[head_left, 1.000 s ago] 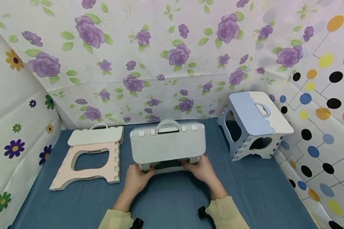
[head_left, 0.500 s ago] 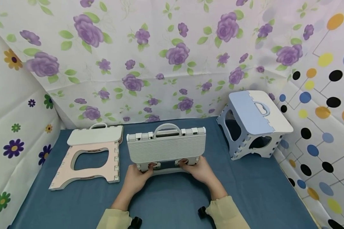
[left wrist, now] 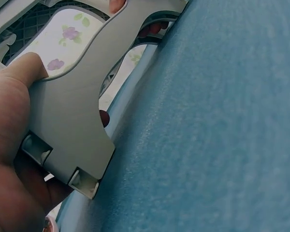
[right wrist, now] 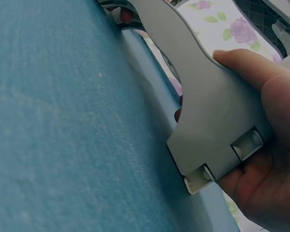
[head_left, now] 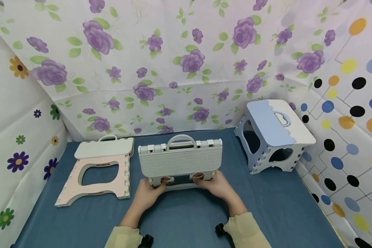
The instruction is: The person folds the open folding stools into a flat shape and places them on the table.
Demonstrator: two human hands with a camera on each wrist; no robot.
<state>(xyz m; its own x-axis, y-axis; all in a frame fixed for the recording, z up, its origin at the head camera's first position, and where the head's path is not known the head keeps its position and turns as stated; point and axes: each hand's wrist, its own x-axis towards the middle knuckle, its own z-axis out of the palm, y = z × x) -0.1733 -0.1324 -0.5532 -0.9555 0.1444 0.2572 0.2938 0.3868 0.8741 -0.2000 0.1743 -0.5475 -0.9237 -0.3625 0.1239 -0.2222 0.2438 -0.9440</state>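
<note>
A light grey folding stool (head_left: pixel 181 162) with a textured top and a loop handle stands in the middle in the head view, its top tilted toward me. My left hand (head_left: pixel 148 193) grips the left side of its lower leg panel. On the right side, my right hand (head_left: pixel 217 186) holds the same panel. In the left wrist view, the left thumb hooks over the panel's inner edge (left wrist: pixel 72 104), with fingers wrapped behind. The right wrist view gives the right thumb over the panel's cut-out edge (right wrist: pixel 203 106), fingers behind it. The panel's lower edge is at the blue cloth.
A pink and white folding stool (head_left: pixel 100 175) lies folded flat at the left. At the right stands an unfolded blue and white stool (head_left: pixel 280 122). Blue cloth (head_left: pixel 186 220) covers the table. Patterned sheets (head_left: pixel 170 58) rise at the back and both sides.
The grey stool's top has tipped, so its hinge clips and handle edge now show more. Both hands keep their grip in nearly the same place. Little differs over the last half second.
</note>
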